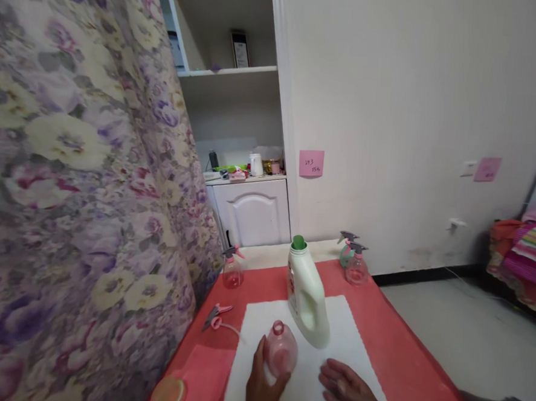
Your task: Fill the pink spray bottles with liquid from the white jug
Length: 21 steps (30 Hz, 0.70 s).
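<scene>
My left hand is wrapped round a pink see-through spray bottle whose neck is bare. To the right, my right hand hovers over the white sheet with its fingers stretched out, holding nothing. Just beyond them a large pale green jug with a side handle stands upright, its mouth showing a green inner spout. A grey and pink spray head with its tube lies on the red tabletop, left of the bottle.
A pink spray bottle stands at the back left, another at the back right beside a greenish one. A round orange-green lid-like thing lies front left. A floral curtain hangs along the table's left side.
</scene>
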Tool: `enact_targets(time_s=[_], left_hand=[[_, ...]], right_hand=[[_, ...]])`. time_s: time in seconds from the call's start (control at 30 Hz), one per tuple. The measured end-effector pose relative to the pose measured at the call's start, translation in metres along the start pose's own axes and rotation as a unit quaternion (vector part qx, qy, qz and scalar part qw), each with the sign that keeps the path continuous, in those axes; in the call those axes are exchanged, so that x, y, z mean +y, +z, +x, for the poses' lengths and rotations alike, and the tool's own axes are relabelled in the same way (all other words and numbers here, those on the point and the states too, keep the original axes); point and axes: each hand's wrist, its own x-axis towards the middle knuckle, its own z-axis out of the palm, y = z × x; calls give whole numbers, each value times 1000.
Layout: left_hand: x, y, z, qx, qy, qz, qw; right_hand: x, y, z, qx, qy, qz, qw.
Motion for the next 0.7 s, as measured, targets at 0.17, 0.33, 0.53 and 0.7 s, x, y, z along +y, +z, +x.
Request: enact_targets(time_s=[0.17, 0.33, 0.53, 0.7], left_hand=[[-11, 6, 7, 15, 1, -2, 1000], [-9, 6, 9, 6, -1, 10, 1000], [-9, 8, 11, 28, 12, 18, 999], [-12, 9, 12, 32, 13, 22, 999]], right_hand=[[-6, 11, 8, 38, -48, -1, 998], [-3, 12, 11, 56, -71, -16, 996], [4, 3, 21, 71, -78, -18, 994], [5, 1, 22, 62, -76, -12, 995]])
